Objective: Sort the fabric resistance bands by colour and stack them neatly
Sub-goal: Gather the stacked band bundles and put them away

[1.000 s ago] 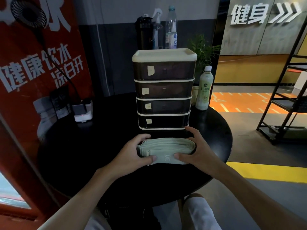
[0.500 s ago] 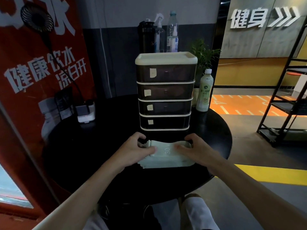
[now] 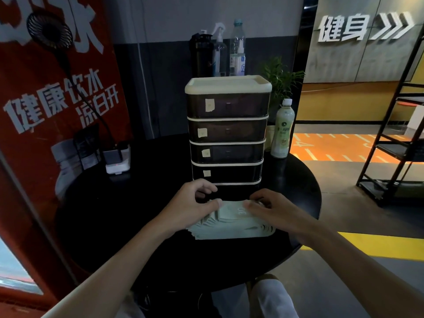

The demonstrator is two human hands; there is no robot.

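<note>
On the tabletop (image 3: 137, 214) before the drawer unit (image 3: 227, 134), the stack of green bands (image 3: 231, 226) is gripped at its ends by the left hand (image 3: 190, 200) and right hand (image 3: 273, 207), long axis crosswise between them.

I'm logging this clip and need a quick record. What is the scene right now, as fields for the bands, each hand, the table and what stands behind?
bands: pale green stack, edges fanned, lying flat; top one marked 30
left hand: holds the stack's left end, thumb on top
right hand: holds the right end, thumb on the top band
drawers: four labelled tiers, all shut, just behind the stack
table: round, black
also there: bottle right of the drawers, charger at left
</note>
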